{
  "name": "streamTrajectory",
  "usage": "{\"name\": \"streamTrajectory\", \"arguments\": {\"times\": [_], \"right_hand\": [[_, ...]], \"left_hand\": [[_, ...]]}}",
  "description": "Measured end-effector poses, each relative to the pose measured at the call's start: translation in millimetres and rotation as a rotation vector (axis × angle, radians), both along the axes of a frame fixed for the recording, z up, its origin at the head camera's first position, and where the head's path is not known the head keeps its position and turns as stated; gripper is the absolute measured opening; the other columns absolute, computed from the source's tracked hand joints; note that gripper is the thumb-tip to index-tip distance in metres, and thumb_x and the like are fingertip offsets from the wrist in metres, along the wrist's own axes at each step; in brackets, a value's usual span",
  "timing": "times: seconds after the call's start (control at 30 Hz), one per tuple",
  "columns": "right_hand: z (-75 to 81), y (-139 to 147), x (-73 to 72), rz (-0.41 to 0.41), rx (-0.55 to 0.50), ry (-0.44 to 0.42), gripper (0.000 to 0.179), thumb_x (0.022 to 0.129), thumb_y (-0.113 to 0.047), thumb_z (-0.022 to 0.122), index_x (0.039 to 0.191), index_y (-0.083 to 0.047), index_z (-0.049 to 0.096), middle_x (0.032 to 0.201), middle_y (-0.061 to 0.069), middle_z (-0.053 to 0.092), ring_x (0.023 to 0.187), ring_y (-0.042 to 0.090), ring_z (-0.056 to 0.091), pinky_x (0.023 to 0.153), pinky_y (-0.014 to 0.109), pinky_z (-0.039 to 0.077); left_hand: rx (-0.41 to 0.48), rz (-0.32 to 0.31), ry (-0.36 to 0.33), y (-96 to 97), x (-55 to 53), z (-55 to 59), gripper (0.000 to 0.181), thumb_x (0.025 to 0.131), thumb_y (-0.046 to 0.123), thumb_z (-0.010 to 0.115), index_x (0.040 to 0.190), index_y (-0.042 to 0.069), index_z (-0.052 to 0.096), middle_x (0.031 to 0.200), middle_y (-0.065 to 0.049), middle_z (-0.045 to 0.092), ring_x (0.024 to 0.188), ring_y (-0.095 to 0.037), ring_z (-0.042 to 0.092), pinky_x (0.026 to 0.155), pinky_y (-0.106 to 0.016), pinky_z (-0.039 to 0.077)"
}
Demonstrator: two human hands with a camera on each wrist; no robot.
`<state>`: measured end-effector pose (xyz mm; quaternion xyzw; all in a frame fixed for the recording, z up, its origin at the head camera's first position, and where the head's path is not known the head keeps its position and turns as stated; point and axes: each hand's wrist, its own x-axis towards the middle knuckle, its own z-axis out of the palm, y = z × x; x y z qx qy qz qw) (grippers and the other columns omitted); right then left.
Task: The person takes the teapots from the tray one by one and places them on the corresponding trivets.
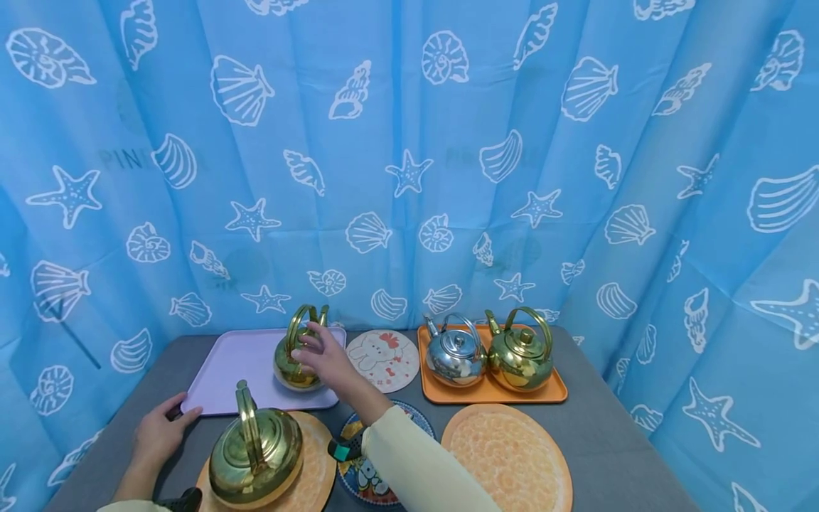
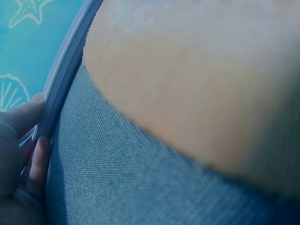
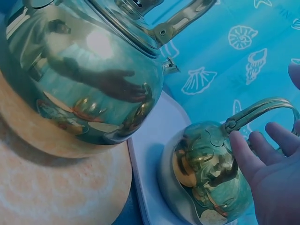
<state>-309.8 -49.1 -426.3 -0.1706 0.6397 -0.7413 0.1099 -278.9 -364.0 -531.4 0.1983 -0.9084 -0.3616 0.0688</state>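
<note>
Our left hand (image 1: 158, 430) pinches the lilac tray (image 1: 237, 366) at its near-left corner, probably steadying it; our right hand (image 1: 334, 364), fingers spread, reaches beside the handle (image 3: 255, 113) of the gold kettle (image 1: 291, 371) on its right side.

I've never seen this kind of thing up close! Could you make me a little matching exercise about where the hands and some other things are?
Things
1. Silver kettle
2. Left hand
3. Round rabbit mat
4. Right hand

Places
A. Between the lilac tray and the orange tray
B. By the handle of the gold kettle that stands on the lilac tray
C. On the orange tray
D. At the lilac tray's near left corner, gripping its rim

Right pairs: 1-C, 2-D, 3-A, 4-B
</note>
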Motion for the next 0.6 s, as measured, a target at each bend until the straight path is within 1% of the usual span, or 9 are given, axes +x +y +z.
{"name": "streamTrajectory", "arguments": {"times": [0.1, 0.23, 0.37, 0.43, 0.6], "right_hand": [[0.8, -1.7, -0.6, 0.021, -0.016, -0.006, 0.06, 0.097, -0.01, 0.058, 0.151, -0.006, 0.031, 0.144, 0.019, 0.045, 0.129, 0.033, 0.046, 0.098, 0.051, 0.045], [-1.2, -2.9, -0.7, 0.041, -0.026, -0.002, 0.059, 0.098, -0.01, 0.057, 0.151, -0.006, 0.031, 0.142, 0.02, 0.046, 0.122, 0.031, 0.053, 0.095, 0.048, 0.048], [-3.5, -4.7, -1.1, 0.023, -0.029, 0.003, 0.06, 0.097, -0.012, 0.059, 0.15, -0.006, 0.033, 0.137, 0.018, 0.052, 0.112, 0.026, 0.06, 0.091, 0.046, 0.051], [-3.9, -5.5, -1.4, 0.008, -0.035, -0.001, 0.06, 0.096, -0.012, 0.06, 0.149, -0.006, 0.035, 0.132, 0.017, 0.055, 0.108, 0.025, 0.061, 0.091, 0.047, 0.05], [-4.2, -6.6, -1.8, -0.019, -0.045, -0.004, 0.057, 0.093, -0.009, 0.062, 0.146, -0.005, 0.04, 0.117, 0.012, 0.06, 0.1, 0.023, 0.062, 0.091, 0.052, 0.049]], "left_hand": [[-0.001, 0.006, 0.002, 1.5, 0.0, 1.3, 0.069, 0.094, 0.034, 0.066, 0.141, -0.007, 0.04, 0.14, -0.037, 0.035, 0.13, -0.054, 0.029, 0.104, -0.064, 0.024], [-0.003, 0.004, 0.009, 2.8, -0.5, 2.8, 0.067, 0.094, 0.032, 0.066, 0.141, -0.008, 0.04, 0.14, -0.037, 0.036, 0.13, -0.054, 0.029, 0.104, -0.064, 0.024], [0.002, 0.007, 0.008, 2.2, -0.9, 2.6, 0.068, 0.094, 0.034, 0.066, 0.141, -0.007, 0.04, 0.141, -0.036, 0.035, 0.13, -0.055, 0.028, 0.104, -0.064, 0.023], [0.005, 0.008, 0.003, 1.3, -0.6, 2.1, 0.07, 0.093, 0.037, 0.066, 0.142, -0.007, 0.039, 0.141, -0.036, 0.035, 0.13, -0.055, 0.027, 0.104, -0.065, 0.023], [-0.002, 0.01, 0.004, 1.8, -0.5, 2.5, 0.068, 0.093, 0.033, 0.066, 0.141, -0.008, 0.041, 0.14, -0.037, 0.036, 0.13, -0.054, 0.029, 0.105, -0.064, 0.024]]}}
